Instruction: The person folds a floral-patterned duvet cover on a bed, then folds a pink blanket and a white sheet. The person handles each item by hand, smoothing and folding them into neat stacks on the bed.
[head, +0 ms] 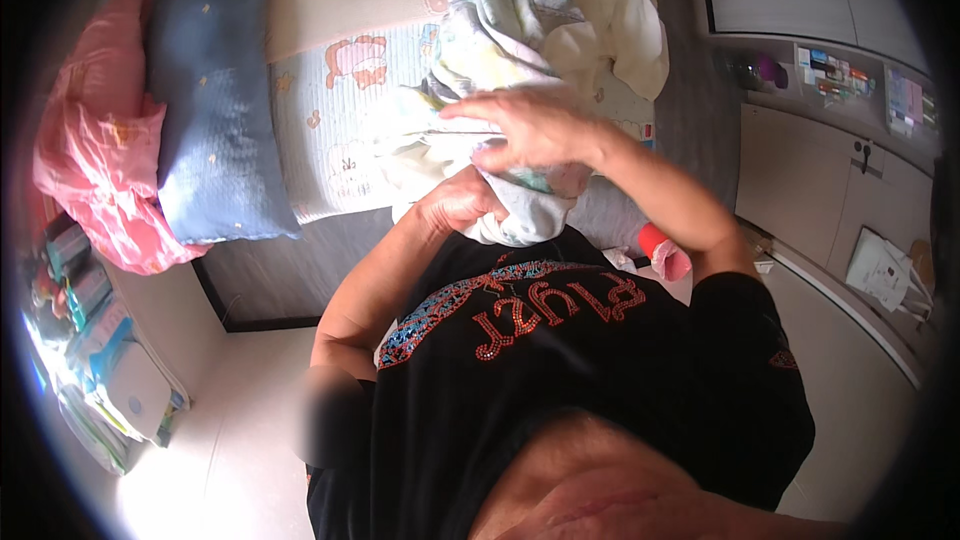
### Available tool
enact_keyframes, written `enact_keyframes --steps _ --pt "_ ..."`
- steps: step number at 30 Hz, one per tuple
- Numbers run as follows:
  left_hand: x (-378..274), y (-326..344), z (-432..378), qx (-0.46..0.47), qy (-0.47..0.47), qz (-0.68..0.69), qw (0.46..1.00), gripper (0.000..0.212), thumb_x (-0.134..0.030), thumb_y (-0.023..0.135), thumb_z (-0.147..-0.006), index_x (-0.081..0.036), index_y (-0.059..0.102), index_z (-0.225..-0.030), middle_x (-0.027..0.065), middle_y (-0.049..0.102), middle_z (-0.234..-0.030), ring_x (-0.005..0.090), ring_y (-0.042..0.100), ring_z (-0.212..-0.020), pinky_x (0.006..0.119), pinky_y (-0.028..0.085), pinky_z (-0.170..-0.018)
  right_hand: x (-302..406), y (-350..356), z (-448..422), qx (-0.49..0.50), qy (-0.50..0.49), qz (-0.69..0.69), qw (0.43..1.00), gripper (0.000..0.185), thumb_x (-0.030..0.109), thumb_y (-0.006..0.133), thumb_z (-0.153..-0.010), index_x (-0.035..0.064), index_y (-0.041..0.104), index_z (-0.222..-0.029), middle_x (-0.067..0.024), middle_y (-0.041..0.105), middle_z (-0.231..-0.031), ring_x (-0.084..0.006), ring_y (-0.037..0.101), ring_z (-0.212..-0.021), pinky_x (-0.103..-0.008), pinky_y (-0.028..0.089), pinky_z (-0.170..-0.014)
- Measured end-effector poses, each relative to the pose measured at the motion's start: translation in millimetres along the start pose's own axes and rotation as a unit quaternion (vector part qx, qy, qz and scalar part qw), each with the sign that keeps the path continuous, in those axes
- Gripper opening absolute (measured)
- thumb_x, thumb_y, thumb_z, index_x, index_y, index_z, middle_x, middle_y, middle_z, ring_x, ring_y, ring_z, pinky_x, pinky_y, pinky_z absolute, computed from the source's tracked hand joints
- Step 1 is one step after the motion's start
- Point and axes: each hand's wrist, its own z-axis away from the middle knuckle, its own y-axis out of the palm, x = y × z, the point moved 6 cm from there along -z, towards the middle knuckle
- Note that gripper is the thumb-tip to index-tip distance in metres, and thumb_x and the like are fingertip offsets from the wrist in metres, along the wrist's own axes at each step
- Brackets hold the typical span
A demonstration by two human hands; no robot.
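A bunched white fabric piece (517, 22) with pale pastel patterns lies in a heap before me, from the mattress edge to my waist. It looks like bedding or a quilt cover. My left hand (466, 200) is closed on its near part, close to my shirt. Over the folds just above, my right hand (529, 129) reaches across with thumb and fingers apart, slightly blurred. Its palm side faces the cloth, and whether it touches is hard to tell. Beneath the heap is a light bed mat (330, 127) printed with cartoon figures.
A blue pillow (214, 90) and a pink cloth (105, 142) lie at the bed's left end. Left below stands a shelf of packaged items (105, 360). At right are cabinets (795, 172) with an open shelf niche (832, 79). A red cylindrical object (651, 240) is beside my right arm.
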Motion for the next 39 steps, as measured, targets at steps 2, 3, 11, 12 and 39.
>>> enact_keyframes --steps 2,3,11,12,39 --pt "-0.1 6.0 9.5 0.016 -0.039 -0.111 0.993 0.053 0.001 0.064 -0.057 0.003 0.05 -0.108 0.0086 0.056 -0.1 0.0151 0.051 -0.089 0.026 0.042 -0.078 -27.0 10.9 -13.8 0.111 0.072 0.05 0.99 0.057 0.015 0.059 -0.065 0.0079 0.042 -0.119 -0.0119 0.052 -0.11 -0.0249 0.05 -0.1 -0.0347 0.039 -0.087" --pt "2.5 7.6 15.6 0.031 -0.079 -0.153 0.985 0.06 -0.003 0.07 -0.06 0.001 0.045 -0.114 0.0099 0.053 -0.108 0.0173 0.05 -0.097 0.028 0.04 -0.085 -35.7 19.7 -18.4 0.172 0.101 0.066 0.978 0.059 0.015 0.059 -0.066 0.0077 0.04 -0.121 -0.0121 0.054 -0.107 -0.0253 0.052 -0.097 -0.0355 0.041 -0.084" --pt "-2.6 36.1 31.1 0.077 0.071 -0.266 0.958 0.035 -0.007 0.055 -0.07 -0.002 0.056 -0.104 0.0107 0.058 -0.098 0.0189 0.053 -0.089 0.029 0.042 -0.078 -75.9 78.6 -29.4 0.243 0.218 0.183 0.927 0.026 0.02 0.05 -0.075 0.0035 0.057 -0.095 -0.0153 0.059 -0.09 -0.0283 0.058 -0.084 -0.0394 0.045 -0.071" --pt "16.3 20.7 34.5 0.071 0.101 -0.192 0.974 0.034 -0.008 0.055 -0.071 -0.001 0.056 -0.104 0.0108 0.058 -0.099 0.0191 0.052 -0.09 0.029 0.042 -0.079 -96.1 77.9 -36.1 0.214 0.227 0.201 0.929 0.025 0.019 0.049 -0.075 0.0053 0.056 -0.095 -0.0146 0.06 -0.087 -0.0279 0.058 -0.081 -0.0393 0.045 -0.07" --pt "-0.4 -209.7 168.3 -0.431 -0.019 -0.626 0.649 0.028 -0.008 0.053 -0.068 -0.01 0.06 -0.095 0.0136 0.06 -0.091 0.029 0.056 -0.087 0.036 0.044 -0.074 -261.6 55.2 156.7 -0.293 0.443 -0.013 0.847 0.044 0.013 0.057 -0.067 0.0064 0.05 -0.11 -0.0126 0.055 -0.107 -0.0229 0.054 -0.097 -0.0306 0.042 -0.083"
